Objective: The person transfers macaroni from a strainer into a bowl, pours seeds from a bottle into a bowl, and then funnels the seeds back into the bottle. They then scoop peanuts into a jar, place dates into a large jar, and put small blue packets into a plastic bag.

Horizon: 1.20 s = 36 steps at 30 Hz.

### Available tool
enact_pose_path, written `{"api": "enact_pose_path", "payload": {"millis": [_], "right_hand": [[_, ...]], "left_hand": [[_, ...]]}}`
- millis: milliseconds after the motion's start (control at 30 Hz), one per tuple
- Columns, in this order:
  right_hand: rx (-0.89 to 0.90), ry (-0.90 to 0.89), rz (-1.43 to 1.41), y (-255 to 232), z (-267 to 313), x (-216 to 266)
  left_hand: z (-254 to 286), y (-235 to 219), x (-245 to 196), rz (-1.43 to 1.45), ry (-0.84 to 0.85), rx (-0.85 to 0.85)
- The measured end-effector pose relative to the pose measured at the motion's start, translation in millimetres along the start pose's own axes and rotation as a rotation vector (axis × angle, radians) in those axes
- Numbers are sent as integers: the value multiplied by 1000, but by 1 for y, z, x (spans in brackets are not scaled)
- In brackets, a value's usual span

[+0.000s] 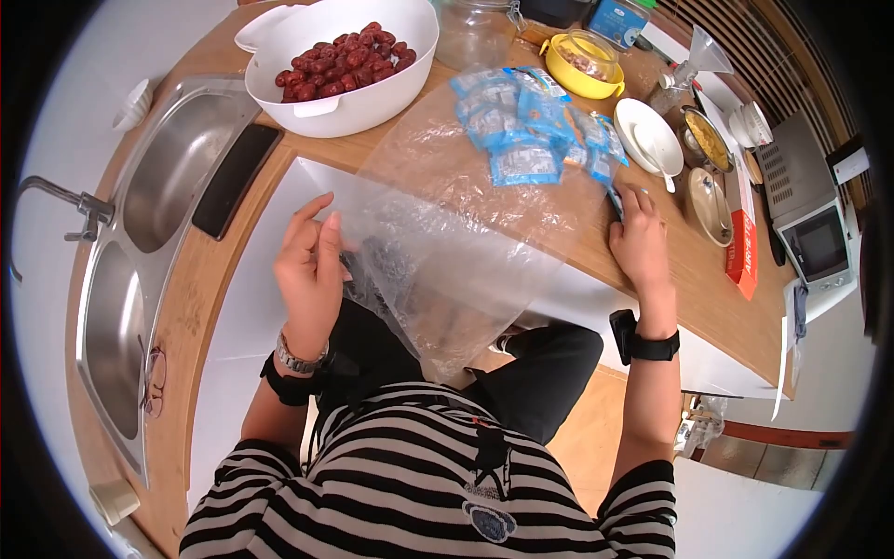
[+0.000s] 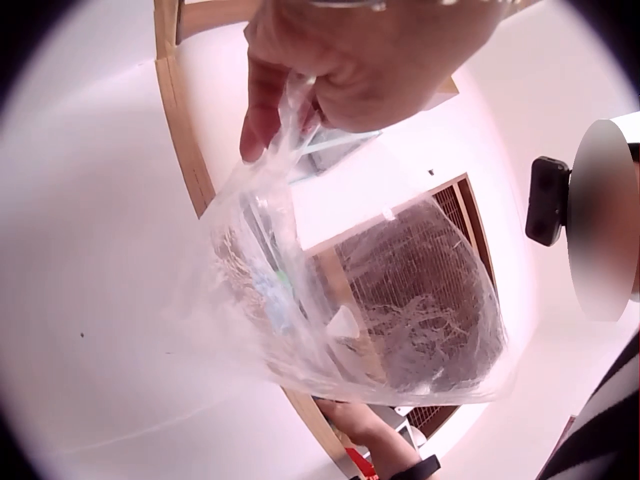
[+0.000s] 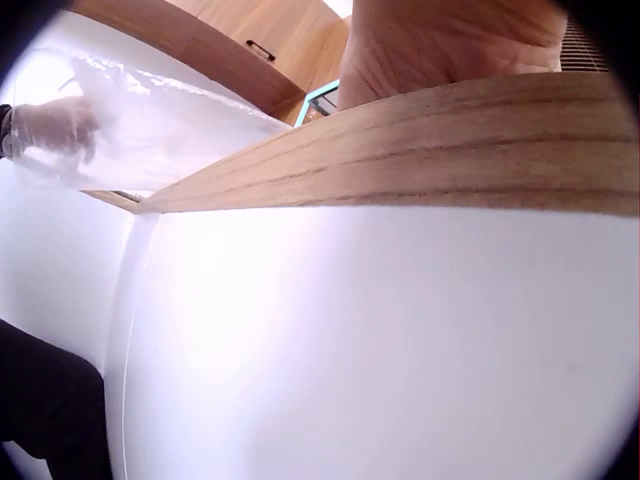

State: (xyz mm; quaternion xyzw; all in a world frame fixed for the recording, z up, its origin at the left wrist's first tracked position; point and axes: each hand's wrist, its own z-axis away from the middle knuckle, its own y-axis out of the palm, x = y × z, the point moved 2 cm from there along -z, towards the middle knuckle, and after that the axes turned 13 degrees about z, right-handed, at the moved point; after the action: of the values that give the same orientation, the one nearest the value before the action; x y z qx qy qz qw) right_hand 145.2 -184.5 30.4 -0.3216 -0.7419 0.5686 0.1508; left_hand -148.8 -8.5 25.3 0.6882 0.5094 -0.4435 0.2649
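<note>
A large clear plastic bag [image 1: 447, 242] spreads over the counter's front edge and hangs toward the person's lap. My left hand [image 1: 312, 265] grips its left edge; in the left wrist view the bag [image 2: 290, 330] hangs from the fingers, bunched at the top. Several small blue-and-clear packets [image 1: 526, 168] lie in a cluster overlapping the bag's far part. At the counter edge, to the right of them, my right hand [image 1: 643, 238] holds one blue packet [image 1: 616, 202] by its edge, with curled fingers. In the right wrist view its fingers are hidden behind the counter edge [image 3: 420, 150].
A white bowl of red dates [image 1: 349, 70] and a glass jar [image 1: 475, 33] stand at the back. Right of the packets are a yellow bowl [image 1: 582, 79], white dishes [image 1: 647, 135] and a red box [image 1: 742, 256]. A phone [image 1: 237, 182] lies beside the sink [image 1: 182, 158].
</note>
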Motion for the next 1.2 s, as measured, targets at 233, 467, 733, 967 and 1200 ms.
{"api": "enact_pose_path", "payload": {"millis": [233,467,733,967,1200], "right_hand": [[-35,-50,-349,-11,-14,-25],[154,59,-774,-31,-61,-14],[-198,-208,-318,-3,-111,15],[-110,-420,-113,11,-120,19],[-13,-639,100,4,-126,18]], "left_hand": [[-22,12,-12,278,-66,-105],[-42,28,-37,418,112,-270],[1,16,-32,-34,394,-111],[20,8,-21,-28,293,17],[21,7,-16,15,228,25]]}}
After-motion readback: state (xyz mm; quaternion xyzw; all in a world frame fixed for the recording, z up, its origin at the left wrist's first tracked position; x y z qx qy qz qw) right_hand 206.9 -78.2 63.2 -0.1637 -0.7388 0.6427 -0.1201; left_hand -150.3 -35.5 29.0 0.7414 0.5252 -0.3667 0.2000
